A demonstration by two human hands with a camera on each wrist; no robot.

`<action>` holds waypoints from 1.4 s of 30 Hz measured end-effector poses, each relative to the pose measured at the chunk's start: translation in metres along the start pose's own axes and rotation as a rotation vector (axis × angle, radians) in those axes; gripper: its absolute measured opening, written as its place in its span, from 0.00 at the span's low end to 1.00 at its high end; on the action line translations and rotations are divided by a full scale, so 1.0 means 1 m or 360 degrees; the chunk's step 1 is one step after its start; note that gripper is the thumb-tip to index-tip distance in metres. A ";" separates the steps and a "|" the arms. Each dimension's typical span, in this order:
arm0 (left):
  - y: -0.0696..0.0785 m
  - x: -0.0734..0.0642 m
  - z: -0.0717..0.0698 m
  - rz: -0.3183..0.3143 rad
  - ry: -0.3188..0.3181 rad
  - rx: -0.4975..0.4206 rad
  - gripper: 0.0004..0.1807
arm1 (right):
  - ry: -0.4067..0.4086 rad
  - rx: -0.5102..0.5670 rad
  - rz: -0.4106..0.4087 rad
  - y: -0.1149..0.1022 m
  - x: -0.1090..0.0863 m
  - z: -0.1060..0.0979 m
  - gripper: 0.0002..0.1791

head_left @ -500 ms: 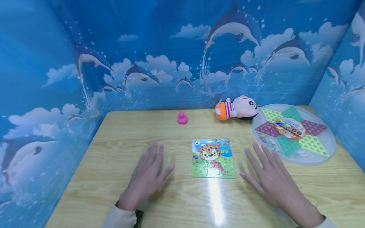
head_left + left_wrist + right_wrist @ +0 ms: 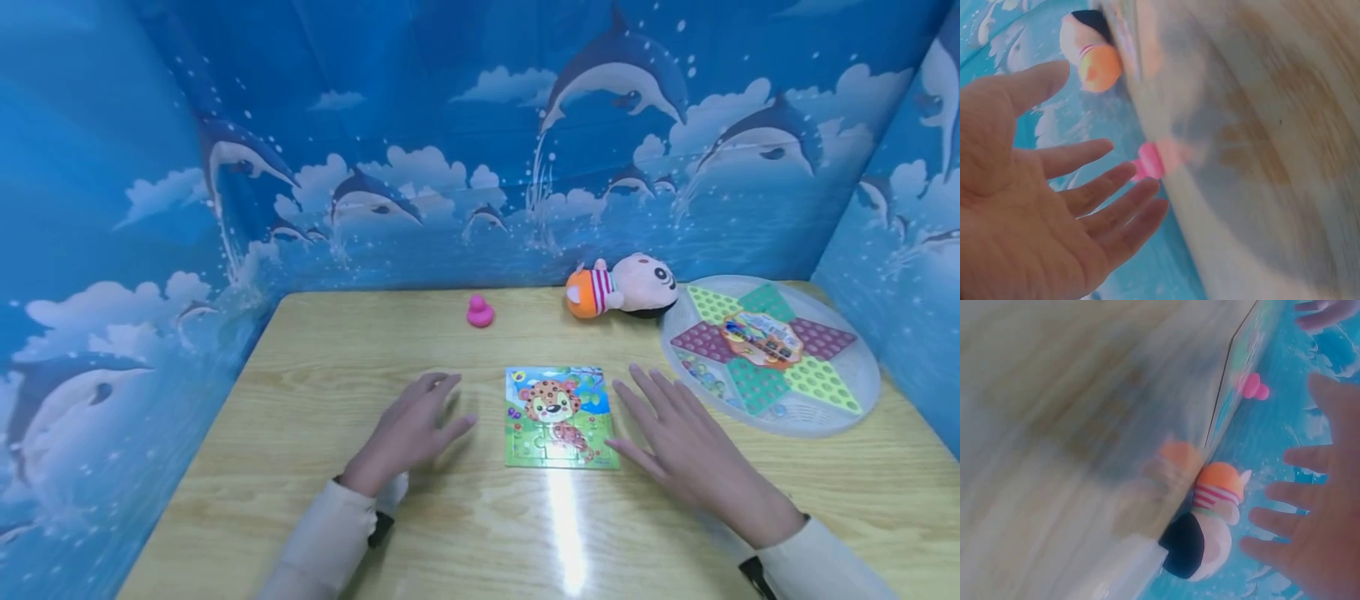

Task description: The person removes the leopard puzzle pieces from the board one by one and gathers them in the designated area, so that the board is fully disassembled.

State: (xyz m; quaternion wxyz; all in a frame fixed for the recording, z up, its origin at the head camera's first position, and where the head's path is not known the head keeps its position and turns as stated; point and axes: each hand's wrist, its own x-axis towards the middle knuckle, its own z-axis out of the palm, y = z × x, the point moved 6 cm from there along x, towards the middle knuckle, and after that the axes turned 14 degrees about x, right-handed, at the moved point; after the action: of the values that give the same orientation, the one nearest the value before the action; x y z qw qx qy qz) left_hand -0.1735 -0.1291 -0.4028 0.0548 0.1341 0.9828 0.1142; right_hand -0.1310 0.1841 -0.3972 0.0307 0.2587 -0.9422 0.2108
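A square jigsaw puzzle (image 2: 558, 417) with a cartoon leopard lies flat on the wooden table between the two hands. Left of it, my left hand (image 2: 408, 433) hovers with relaxed fingers and holds nothing; its palm and spread fingers (image 2: 1110, 187) show in the left wrist view. My right hand (image 2: 686, 442) is at the puzzle's right edge, fingers spread, the thumb overlapping the edge in the head view. The right wrist view shows that hand's straight fingers (image 2: 1285, 497) with nothing between them.
Behind the puzzle stands a small pink duck (image 2: 480, 312). A plush doll (image 2: 626, 286) in orange and stripes lies at the back edge. To the right is a round Chinese checkers board (image 2: 768, 354) with marbles. Dolphin-printed curtains (image 2: 420, 167) enclose the table (image 2: 300, 400).
Both hands have moved inward toward the puzzle, the left to the right and the right to the left. The left fingers are now more bent. The puzzle has stayed in place.
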 end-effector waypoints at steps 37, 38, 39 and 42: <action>0.052 0.078 0.032 0.0060 -0.0131 0.0011 0.31 | -0.0451 0.0268 -0.0131 -0.029 0.059 0.052 0.40; 0.051 0.078 0.032 0.0056 -0.0128 0.0011 0.31 | -0.0455 0.0271 -0.0135 -0.029 0.059 0.052 0.40; 0.051 0.078 0.032 0.0052 -0.0127 0.0007 0.31 | -0.0458 0.0273 -0.0142 -0.029 0.059 0.052 0.40; 0.051 0.078 0.031 0.0050 -0.0121 0.0005 0.31 | -0.0469 0.0272 -0.0143 -0.030 0.060 0.052 0.40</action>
State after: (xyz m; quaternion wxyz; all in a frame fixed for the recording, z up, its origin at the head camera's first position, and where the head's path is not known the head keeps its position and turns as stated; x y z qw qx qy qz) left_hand -0.2312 -0.0528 -0.4269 0.0902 0.1540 0.9780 0.1084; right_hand -0.1654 0.1109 -0.4233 -0.1206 0.3303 -0.9026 0.2484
